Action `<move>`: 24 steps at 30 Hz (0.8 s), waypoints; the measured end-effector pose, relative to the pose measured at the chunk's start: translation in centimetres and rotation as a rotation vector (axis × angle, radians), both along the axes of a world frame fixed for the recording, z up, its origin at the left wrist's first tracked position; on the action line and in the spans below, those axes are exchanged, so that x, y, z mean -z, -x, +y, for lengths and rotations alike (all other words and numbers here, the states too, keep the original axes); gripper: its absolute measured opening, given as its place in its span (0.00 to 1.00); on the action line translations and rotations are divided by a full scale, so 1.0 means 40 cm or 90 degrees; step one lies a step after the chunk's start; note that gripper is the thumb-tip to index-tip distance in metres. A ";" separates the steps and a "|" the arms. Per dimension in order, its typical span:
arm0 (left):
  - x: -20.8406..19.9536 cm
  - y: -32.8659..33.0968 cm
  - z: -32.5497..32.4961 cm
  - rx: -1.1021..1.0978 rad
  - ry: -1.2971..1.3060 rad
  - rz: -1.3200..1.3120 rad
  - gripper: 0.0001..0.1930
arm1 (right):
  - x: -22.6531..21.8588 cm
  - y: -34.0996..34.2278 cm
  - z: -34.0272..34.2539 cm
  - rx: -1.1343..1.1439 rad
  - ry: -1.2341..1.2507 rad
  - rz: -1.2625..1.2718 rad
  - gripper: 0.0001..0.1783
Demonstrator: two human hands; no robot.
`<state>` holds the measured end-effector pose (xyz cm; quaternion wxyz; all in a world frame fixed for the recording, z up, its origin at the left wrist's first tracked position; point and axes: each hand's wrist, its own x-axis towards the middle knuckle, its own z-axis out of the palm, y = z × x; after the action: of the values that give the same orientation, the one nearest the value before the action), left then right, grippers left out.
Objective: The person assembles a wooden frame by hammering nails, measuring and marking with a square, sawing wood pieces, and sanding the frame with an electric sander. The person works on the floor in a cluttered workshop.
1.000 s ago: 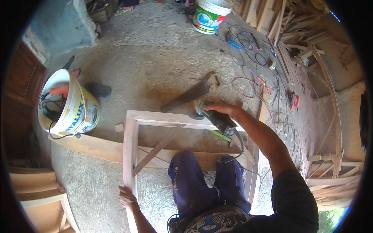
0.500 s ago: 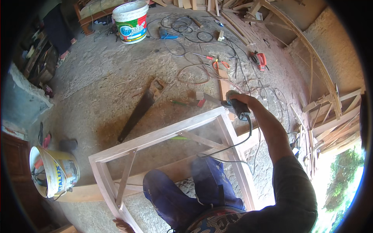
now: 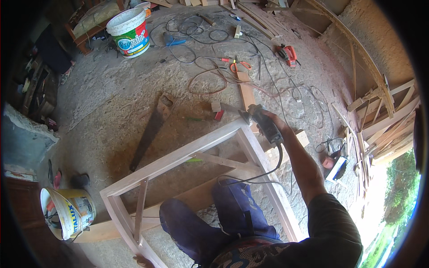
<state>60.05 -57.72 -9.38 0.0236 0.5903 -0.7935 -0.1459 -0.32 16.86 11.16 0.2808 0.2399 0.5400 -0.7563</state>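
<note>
My right hand (image 3: 278,121) is closed around the dark body of an angle grinder (image 3: 268,129), its cord trailing back over the frame. The grinder's disc end is at the far right corner of a pale wooden frame (image 3: 174,160); whether it touches the wood is hard to tell. Diagonal braces cross the frame's corners. At the lower edge, my left hand (image 3: 143,261) grips the frame's near left side, only partly in sight. My knees, in blue trousers (image 3: 192,223), are inside the frame. A handsaw (image 3: 152,129) lies on the floor beyond it.
A paint bucket (image 3: 129,38) stands far left, another bucket (image 3: 71,214) with tools near left. Cords, orange-handled scissors (image 3: 239,67), a red power tool (image 3: 289,56) and a plank (image 3: 246,91) lie on the floor. Lumber (image 3: 393,129) leans at right. A person's dark clothing (image 3: 51,47) shows far left.
The whole view has shifted, moving most things leftward in the picture. My right hand has turned the grinder, so its disc end sits at a different angle to the corner. Less dust shows.
</note>
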 end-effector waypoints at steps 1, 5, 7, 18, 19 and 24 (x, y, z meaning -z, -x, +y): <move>0.000 -0.004 -0.001 -0.002 0.002 0.023 0.28 | 0.003 -0.005 0.000 0.002 -0.016 0.018 0.29; 0.004 -0.003 -0.014 0.018 -0.010 -0.086 0.24 | -0.003 -0.036 0.016 0.000 -0.034 -0.019 0.30; 0.004 -0.002 -0.015 -0.001 -0.048 -0.074 0.24 | -0.017 -0.086 0.018 0.007 -0.043 -0.021 0.30; -0.149 0.223 0.097 0.055 0.243 0.100 0.27 | -0.098 -0.543 0.170 0.092 -0.142 -0.037 0.31; -0.201 0.315 0.155 0.120 0.232 0.152 0.28 | -0.112 -0.587 0.184 0.121 -0.129 -0.028 0.32; -0.413 0.689 0.587 0.494 -0.213 0.489 0.15 | -0.190 -0.653 0.147 0.253 -0.118 0.004 0.32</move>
<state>32.48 -34.23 7.13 0.1612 0.1559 -0.8529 -0.4715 25.81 22.73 18.78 0.1013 0.3639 0.5504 -0.7446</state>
